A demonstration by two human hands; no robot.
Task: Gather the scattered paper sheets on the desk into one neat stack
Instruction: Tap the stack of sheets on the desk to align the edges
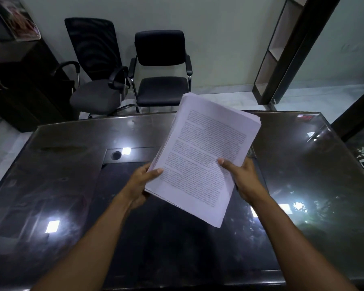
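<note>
A: What sits closest to the camera?

B: Two bare forearms, coming up from five and seven o'clock over the dark glass-topped desk [61,185]. Each ends in a hand on the same bundle.

A: How do the hands hold it?

B: The left hand [139,185] grips the stack of paper sheets [202,156] at its near-left edge, thumb pressed on the top page, fingers curled underneath. The right hand [243,177] clamps the near-right edge the same way, thumb on top, fingers hidden below the pages.

A: And where is the stack?

B: Held up above the middle of the desk, clear of the glass, tilted so its far corner points toward one o'clock. The top page carries printed text. The sheet edges are slightly fanned at the far end.

A: Beyond that?

B: At eleven o'clock stands a mesh-back office chair [95,66]; just beside it, near twelve, a padded black chair [161,66]. A dark cabinet [19,80] is at ten o'clock, a shelf unit [282,49] at two.
</note>
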